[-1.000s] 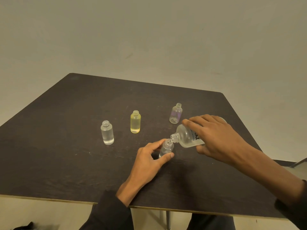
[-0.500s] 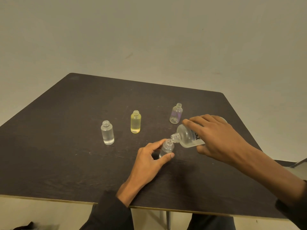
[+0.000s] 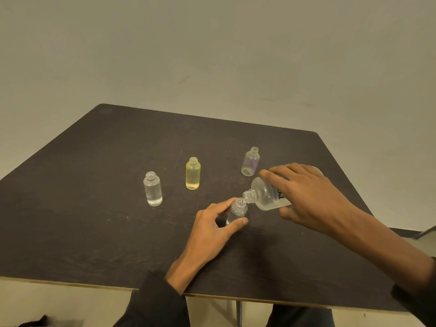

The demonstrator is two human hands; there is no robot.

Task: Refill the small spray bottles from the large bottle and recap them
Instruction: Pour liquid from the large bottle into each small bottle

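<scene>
My right hand (image 3: 304, 197) grips the large clear bottle (image 3: 266, 197), tipped on its side with its open mouth over the neck of a small clear bottle (image 3: 237, 211). My left hand (image 3: 212, 230) holds that small bottle upright on the dark table (image 3: 94, 220) between thumb and fingers. Three more small uncapped bottles stand upright: a clear one (image 3: 153, 188) at the left, a yellow one (image 3: 193, 173) in the middle, and a purple-tinted one (image 3: 250, 161) just behind the large bottle. No caps are in view.
The table's near edge (image 3: 70, 283) runs across the bottom, with my dark sleeves and a table leg (image 3: 238, 312) below it. A plain pale wall stands behind the table. Bare tabletop lies to the left and front of the bottles.
</scene>
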